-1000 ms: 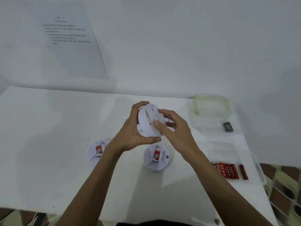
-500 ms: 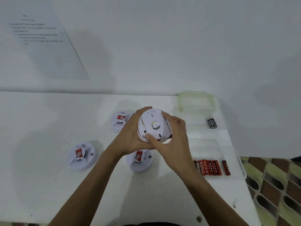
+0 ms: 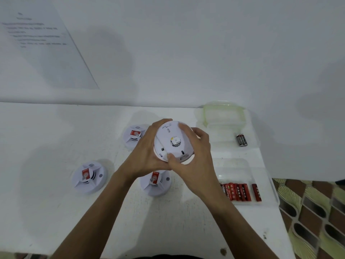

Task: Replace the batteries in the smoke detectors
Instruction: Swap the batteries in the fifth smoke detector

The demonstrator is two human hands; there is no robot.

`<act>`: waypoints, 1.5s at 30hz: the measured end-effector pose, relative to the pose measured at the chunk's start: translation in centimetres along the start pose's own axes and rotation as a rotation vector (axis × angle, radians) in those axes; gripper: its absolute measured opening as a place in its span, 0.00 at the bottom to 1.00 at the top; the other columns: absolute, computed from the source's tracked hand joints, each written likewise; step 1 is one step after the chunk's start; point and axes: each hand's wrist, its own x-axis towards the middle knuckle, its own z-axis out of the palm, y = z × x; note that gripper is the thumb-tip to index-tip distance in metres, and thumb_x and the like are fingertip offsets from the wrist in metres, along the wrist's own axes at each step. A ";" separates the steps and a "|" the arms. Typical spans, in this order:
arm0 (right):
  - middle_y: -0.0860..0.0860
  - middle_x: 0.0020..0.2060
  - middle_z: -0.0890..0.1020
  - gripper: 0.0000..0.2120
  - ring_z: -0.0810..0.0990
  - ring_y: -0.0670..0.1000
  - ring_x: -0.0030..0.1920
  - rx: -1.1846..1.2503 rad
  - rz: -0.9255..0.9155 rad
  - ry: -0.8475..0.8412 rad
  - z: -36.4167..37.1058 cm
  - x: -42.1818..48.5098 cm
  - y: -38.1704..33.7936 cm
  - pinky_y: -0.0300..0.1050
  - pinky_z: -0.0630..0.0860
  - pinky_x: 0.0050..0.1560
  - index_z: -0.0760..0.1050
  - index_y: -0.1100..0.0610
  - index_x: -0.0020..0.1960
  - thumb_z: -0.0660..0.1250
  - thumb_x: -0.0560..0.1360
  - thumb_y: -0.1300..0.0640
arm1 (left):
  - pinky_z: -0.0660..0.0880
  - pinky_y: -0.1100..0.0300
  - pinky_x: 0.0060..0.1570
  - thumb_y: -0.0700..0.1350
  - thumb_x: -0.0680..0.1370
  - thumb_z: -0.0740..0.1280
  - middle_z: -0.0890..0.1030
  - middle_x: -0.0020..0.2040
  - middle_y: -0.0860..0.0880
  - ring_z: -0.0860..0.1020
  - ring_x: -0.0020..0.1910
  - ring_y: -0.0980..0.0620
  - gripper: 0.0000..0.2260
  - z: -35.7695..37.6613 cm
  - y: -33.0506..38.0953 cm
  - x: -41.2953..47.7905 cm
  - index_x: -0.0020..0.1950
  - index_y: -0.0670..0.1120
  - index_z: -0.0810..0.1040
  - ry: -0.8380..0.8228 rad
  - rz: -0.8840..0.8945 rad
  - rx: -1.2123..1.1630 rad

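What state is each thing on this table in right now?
Held smoke detector: back facing up, gripped by left hand and right hand.
Three detectors on table: face up, untouched.
Red batteries: lying in a row.
Black batteries: lying apart.

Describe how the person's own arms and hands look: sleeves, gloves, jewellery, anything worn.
Both arms are bare as far as the bottom edge of the picture, with no sleeve showing. The left hand and right hand wear no gloves. No ring, watch, bracelet or other marking shows on either wrist or on the fingers in view.
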 end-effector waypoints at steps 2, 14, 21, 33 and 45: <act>0.41 0.66 0.61 0.35 0.62 0.45 0.69 -0.032 -0.021 -0.038 -0.3 0.2 0.1 0.25 0.68 0.55 0.64 0.40 0.72 0.74 0.70 0.53 | 0.63 0.72 0.63 0.72 0.63 0.68 0.66 0.64 0.75 0.66 0.66 0.69 0.35 0.0 -0.1 -0.2 0.68 0.70 0.60 -0.001 -0.027 -0.017; 0.45 0.68 0.64 0.32 0.68 0.40 0.66 -0.055 -0.077 0.100 -0.2 -1.2 0.5 0.29 0.74 0.57 0.67 0.52 0.70 0.76 0.70 0.55 | 0.65 0.59 0.68 0.56 0.62 0.76 0.68 0.68 0.54 0.68 0.68 0.56 0.41 0.5 -0.3 -0.4 0.70 0.54 0.61 0.004 0.047 0.119; 0.42 0.56 0.71 0.11 0.74 0.39 0.57 0.049 0.100 0.079 -2.2 0.6 0.2 0.45 0.77 0.57 0.72 0.49 0.51 0.72 0.74 0.58 | 0.61 0.69 0.66 0.68 0.65 0.70 0.65 0.68 0.66 0.65 0.67 0.63 0.36 1.4 0.4 -0.1 0.69 0.66 0.58 -0.025 0.079 0.122; 0.45 0.48 0.75 0.09 0.72 0.44 0.49 -0.091 0.059 0.055 -2.4 0.9 -1.1 0.29 0.66 0.44 0.72 0.50 0.44 0.73 0.72 0.56 | 0.60 0.71 0.67 0.70 0.65 0.69 0.65 0.67 0.59 0.65 0.66 0.69 0.41 1.5 -1.6 -0.4 0.70 0.53 0.58 -0.037 -0.037 0.104; 0.47 0.34 0.79 0.05 0.76 0.45 0.36 0.227 0.122 -0.141 -7.8 3.5 0.7 0.37 0.76 0.39 0.77 0.57 0.41 0.72 0.73 0.64 | 0.68 0.57 0.65 0.63 0.58 0.76 0.66 0.64 0.66 0.68 0.65 0.58 0.44 -0.9 -2.7 -0.9 0.68 0.64 0.57 0.074 -0.096 0.204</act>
